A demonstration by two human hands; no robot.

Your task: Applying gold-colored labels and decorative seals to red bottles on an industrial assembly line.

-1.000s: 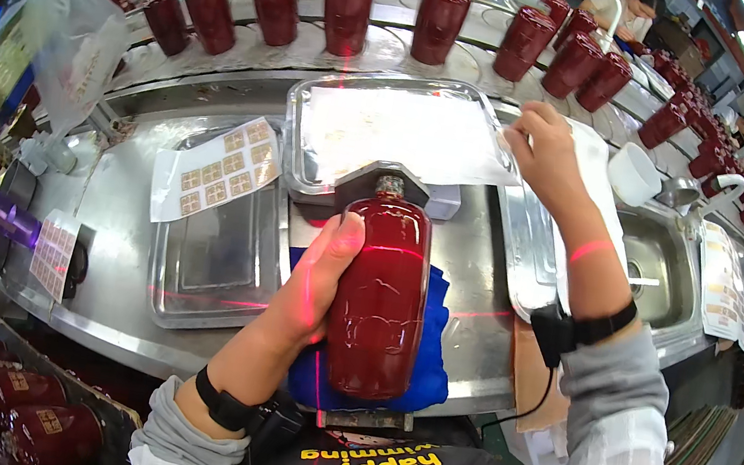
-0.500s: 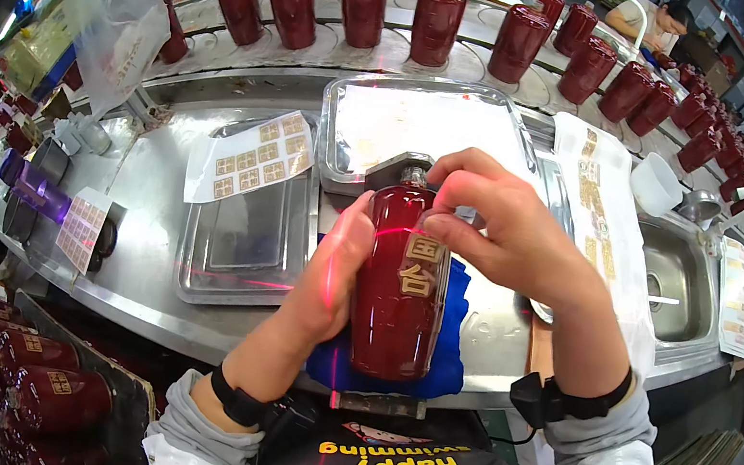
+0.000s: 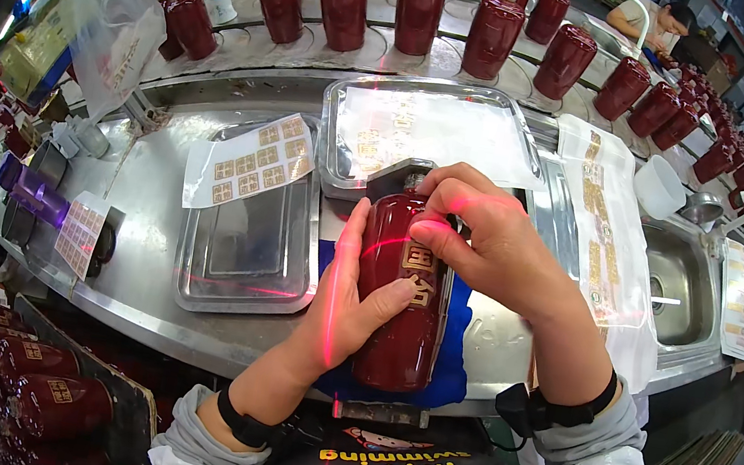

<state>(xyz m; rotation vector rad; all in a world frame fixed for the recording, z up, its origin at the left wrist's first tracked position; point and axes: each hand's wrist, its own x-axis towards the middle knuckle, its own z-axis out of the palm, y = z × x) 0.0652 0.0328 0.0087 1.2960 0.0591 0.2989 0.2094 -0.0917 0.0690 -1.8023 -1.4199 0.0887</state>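
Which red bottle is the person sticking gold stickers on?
Look at the steel counter, at its near edge by the person. There the dark red bottle lies on a blue pad, between left hand and right hand. The others stand upright behind.

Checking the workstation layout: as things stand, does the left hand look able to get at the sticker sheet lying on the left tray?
Probably yes. The left hand rests on the dark red bottle, right beside the left tray; the sticker sheet lies uncovered on its far edge, with nothing between.
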